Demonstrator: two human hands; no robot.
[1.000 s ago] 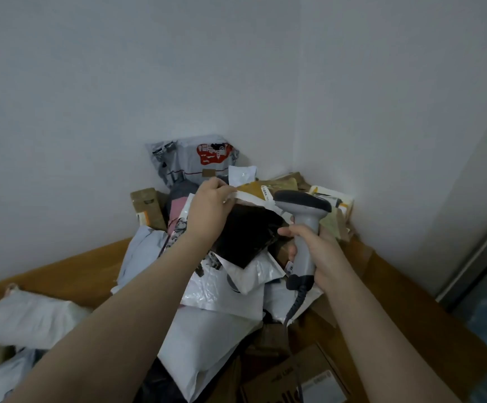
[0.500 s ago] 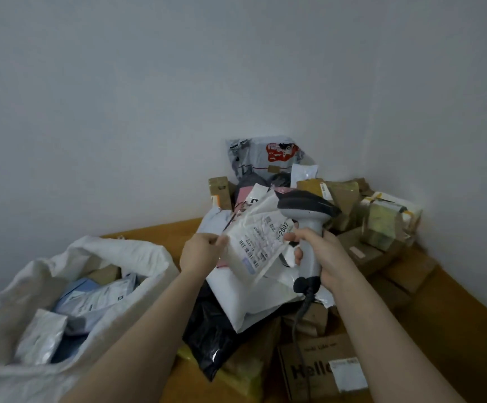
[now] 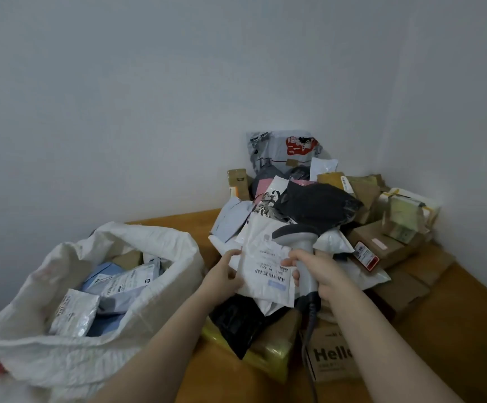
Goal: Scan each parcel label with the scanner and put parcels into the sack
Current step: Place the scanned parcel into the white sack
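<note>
Sack (image 3: 155, 237): sat on the tabletop (image 3: 454, 330) at the left, mouth up, well apart from the heap.
Inside the sack: loose parcels (image 3: 120, 283) lay overlapping one another.
Heap (image 3: 320, 205): piled in the far right corner, back against both walls.
Held parcel (image 3: 268, 271): up in front of the heap, between the hands, with the left hand (image 3: 224, 274) on its left edge.
Scanner (image 3: 297, 237): in the right hand (image 3: 320, 271), just right of the held parcel, its head over that parcel's top corner.
Carton (image 3: 332, 356): at the heap's near foot, below the right hand.
</note>
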